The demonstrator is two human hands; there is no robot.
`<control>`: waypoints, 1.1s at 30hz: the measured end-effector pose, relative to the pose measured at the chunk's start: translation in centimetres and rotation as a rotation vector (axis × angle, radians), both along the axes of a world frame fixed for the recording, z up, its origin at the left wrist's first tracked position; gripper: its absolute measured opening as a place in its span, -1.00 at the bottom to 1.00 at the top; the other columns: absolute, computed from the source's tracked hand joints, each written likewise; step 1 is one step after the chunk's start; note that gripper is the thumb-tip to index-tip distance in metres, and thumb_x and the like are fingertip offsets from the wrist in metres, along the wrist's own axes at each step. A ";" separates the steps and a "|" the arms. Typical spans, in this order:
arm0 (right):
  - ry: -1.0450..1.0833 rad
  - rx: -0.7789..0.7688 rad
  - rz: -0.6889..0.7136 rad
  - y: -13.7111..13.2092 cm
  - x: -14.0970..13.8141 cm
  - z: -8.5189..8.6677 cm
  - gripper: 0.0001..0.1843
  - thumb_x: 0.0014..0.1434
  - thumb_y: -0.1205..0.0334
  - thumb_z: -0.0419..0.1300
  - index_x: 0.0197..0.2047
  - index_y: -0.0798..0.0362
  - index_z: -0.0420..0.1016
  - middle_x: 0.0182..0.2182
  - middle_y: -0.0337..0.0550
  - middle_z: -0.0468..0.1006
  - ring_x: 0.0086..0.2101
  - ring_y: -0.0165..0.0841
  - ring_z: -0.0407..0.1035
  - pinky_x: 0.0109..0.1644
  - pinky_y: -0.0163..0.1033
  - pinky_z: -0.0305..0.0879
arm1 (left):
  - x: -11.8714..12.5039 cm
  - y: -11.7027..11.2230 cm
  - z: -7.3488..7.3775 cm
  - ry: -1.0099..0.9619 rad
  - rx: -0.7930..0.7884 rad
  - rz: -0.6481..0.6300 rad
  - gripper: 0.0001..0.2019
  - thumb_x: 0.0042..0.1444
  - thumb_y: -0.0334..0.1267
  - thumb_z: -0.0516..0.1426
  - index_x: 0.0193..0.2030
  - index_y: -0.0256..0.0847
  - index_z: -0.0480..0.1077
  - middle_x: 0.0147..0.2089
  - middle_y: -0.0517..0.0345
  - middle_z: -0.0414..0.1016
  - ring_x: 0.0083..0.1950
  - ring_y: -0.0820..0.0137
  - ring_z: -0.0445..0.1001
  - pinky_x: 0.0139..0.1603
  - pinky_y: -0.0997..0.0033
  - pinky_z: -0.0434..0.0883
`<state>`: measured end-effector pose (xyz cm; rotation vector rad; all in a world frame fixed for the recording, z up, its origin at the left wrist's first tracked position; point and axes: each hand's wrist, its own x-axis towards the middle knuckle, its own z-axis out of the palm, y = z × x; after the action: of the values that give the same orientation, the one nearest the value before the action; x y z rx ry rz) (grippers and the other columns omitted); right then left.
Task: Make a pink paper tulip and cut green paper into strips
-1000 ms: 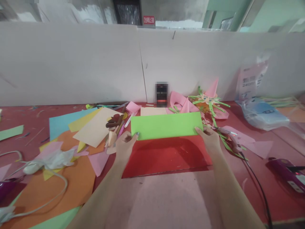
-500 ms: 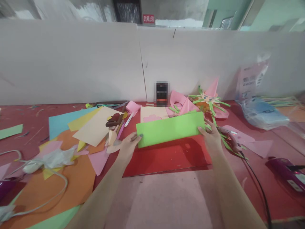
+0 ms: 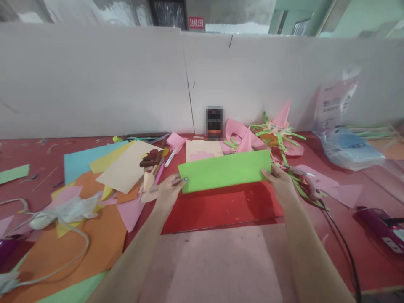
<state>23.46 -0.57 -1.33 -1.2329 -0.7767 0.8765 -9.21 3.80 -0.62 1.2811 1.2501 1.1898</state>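
A long strip of bright green paper [image 3: 225, 171] is held up between my two hands, tilted slightly with its right end higher. My left hand [image 3: 171, 186] pinches the left end, thumb on the near face. At the right end, my right hand [image 3: 277, 177] grips the edge the same way. The fingers behind the strip are partly hidden. Below it lies a red board [image 3: 221, 210] on the table. Just beyond the strip are a cream sheet with a pink flower shape [image 3: 202, 155] and a pink paper cone [image 3: 245, 141].
Coloured sheets and an orange sheet [image 3: 85, 242] with a white cable cover the left side. A glue gun [image 3: 311, 185] with a black cord lies right of my right hand, near a purple power strip [image 3: 378, 225]. A plastic bag [image 3: 347, 147] leans against the white partition [image 3: 94, 84].
The green strip has levelled a little, its right end dropping slightly and its left end rising. My right hand has shifted slightly. Both hands keep their hold.
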 end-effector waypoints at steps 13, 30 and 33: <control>-0.264 -0.081 -0.046 0.0 0.3 -0.3 -0.68 -0.14 0.03 0.27 -0.39 0.11 0.47 -0.44 -0.20 0.48 -0.41 -0.44 0.36 -0.31 -0.30 0.34 | 0.0 -0.1 0.3 0.039 -0.003 0.061 -0.66 -0.23 -0.09 0.24 -0.34 -0.28 0.39 -0.30 0.02 0.52 -0.26 0.30 0.48 -0.14 0.31 0.37; -0.231 -0.059 -0.321 -0.1 0.6 0.2 -0.67 -0.27 0.08 0.34 -0.44 0.12 0.46 -0.57 -0.21 0.47 -0.53 -0.40 0.37 -0.44 -0.29 0.33 | -1.0 0.9 0.4 -0.146 -0.018 0.222 -0.61 -0.29 -0.12 0.25 -0.29 -0.28 0.38 -0.37 0.08 0.50 -0.25 0.31 0.48 -0.19 0.33 0.40; -0.158 -0.099 -0.126 0.0 -1.1 0.4 -0.69 -0.26 0.09 0.34 -0.47 0.12 0.46 -0.62 -0.21 0.47 -0.54 -0.38 0.40 -0.43 -0.29 0.36 | -0.3 0.6 0.3 -0.249 -0.052 0.232 -0.62 -0.32 -0.15 0.26 -0.31 -0.27 0.36 -0.35 0.07 0.51 -0.24 0.30 0.48 -0.21 0.34 0.40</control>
<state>22.37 -0.55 -0.97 -1.4363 -0.7786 0.7279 -9.53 4.43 -0.30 0.9346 1.2584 1.4246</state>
